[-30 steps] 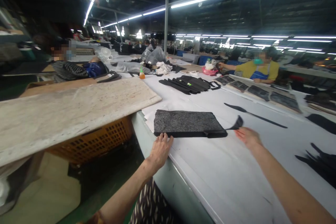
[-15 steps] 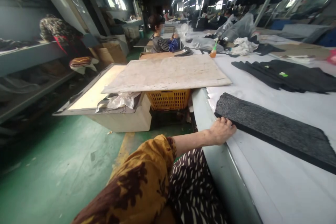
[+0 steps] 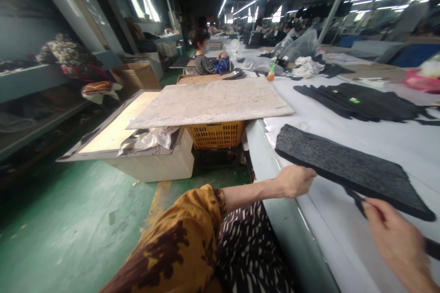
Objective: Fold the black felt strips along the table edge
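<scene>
A long stack of dark grey cloth pieces (image 3: 343, 165) with a black front edge lies slantwise on the white-covered table. My left hand (image 3: 296, 181) is closed at the front edge of this stack, near its left part; what its fingertips pinch is hidden. My right hand (image 3: 395, 233) is closed on a black fabric strip (image 3: 354, 198) in front of the stack. One end of the strip reaches up to the stack's edge, and black material also shows behind the right wrist.
Beyond the stack lie black fabric pieces (image 3: 367, 100) with a green label. A small orange bottle (image 3: 271, 73) stands farther back. At left, a flat board (image 3: 213, 100) spans above a yellow crate (image 3: 216, 135). A seated co-worker (image 3: 206, 59) is beyond it.
My right hand has come into view from the right, holding the black strip. My left hand has moved slightly right along the stack's edge. The view has shifted a little.
</scene>
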The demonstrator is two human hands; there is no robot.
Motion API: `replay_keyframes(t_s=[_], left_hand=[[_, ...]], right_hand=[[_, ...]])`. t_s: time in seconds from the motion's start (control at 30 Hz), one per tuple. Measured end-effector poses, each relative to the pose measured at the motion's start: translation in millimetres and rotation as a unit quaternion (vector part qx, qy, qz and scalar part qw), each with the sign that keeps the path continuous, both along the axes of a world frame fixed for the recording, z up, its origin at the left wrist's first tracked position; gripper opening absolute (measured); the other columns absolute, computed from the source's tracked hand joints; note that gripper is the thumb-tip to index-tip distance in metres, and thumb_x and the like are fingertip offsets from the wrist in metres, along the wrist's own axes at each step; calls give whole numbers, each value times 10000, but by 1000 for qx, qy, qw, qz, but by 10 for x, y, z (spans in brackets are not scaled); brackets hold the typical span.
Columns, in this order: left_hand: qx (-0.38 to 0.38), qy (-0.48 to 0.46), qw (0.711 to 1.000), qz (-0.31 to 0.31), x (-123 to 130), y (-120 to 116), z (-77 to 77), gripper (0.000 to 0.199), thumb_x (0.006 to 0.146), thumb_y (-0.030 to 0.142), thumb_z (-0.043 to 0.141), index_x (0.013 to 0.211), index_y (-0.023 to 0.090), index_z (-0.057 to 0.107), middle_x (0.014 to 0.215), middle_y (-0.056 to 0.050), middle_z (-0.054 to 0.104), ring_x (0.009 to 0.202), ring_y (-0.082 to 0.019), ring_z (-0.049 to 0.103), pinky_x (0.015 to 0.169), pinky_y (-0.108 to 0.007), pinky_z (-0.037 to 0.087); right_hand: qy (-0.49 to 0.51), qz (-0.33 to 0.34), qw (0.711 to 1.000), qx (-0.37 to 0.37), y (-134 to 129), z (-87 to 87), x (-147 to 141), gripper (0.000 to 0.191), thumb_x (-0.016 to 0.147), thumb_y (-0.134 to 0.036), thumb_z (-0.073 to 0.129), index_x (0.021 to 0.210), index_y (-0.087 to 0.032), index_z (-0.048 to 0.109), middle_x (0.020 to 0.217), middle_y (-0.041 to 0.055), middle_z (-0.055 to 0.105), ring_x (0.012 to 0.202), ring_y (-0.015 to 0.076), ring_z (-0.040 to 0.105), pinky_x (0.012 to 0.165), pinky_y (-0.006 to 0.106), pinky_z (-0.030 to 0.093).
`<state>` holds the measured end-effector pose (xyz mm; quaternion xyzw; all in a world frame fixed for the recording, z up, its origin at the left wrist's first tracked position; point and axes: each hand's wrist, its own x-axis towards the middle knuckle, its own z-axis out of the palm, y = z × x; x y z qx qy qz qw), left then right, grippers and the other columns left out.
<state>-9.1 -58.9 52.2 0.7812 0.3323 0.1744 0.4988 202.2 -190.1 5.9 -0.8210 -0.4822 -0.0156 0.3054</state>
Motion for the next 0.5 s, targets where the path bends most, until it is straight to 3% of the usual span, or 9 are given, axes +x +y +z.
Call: replay_keyframes(t_s=[0.1,0.17,0.23,0.33,0.43,0.5], left_hand=[[-119,-10,993,-5,51,0,8,259,898,224,358,782,128,569,704,-96,661,615,-188,649,615,-339,559],[-177,-32,984,3,37,58,-15,364,944,288,228,804,126,523,649,-77,637,579,-159,653,584,-302,562],[-213,-51,976,14,9,145,-50,399,950,381,220,805,134,498,611,-51,612,564,-148,654,583,-283,563],[-225,-59,972,31,-35,236,-82,290,909,386,378,802,145,499,614,-11,583,527,-123,629,539,-239,544],[-202,-36,978,43,-73,234,-78,116,833,258,498,845,145,521,564,29,545,481,-114,584,477,-212,508],[-182,-16,982,40,-86,210,-71,142,764,171,544,903,141,537,528,51,527,465,-116,553,456,-206,478]], right_hand=[[-46,71,996,30,53,29,-417,215,843,-357,384,853,-260,575,900,89,652,743,217,610,615,329,426],[-105,134,985,38,158,52,-627,258,901,-248,332,844,-220,581,896,69,636,785,183,601,673,291,429],[-164,155,973,35,232,62,-741,270,910,-147,347,828,-197,599,850,60,620,788,167,582,711,266,422],[-235,156,959,11,229,66,-812,262,894,-62,404,820,-183,625,826,47,602,762,164,549,720,263,413],[-269,164,949,-15,173,67,-846,232,879,-44,459,811,-172,640,829,45,593,757,174,527,716,278,410],[-272,173,946,-26,157,66,-858,214,871,-40,483,807,-168,643,825,45,590,767,181,523,719,286,407]])
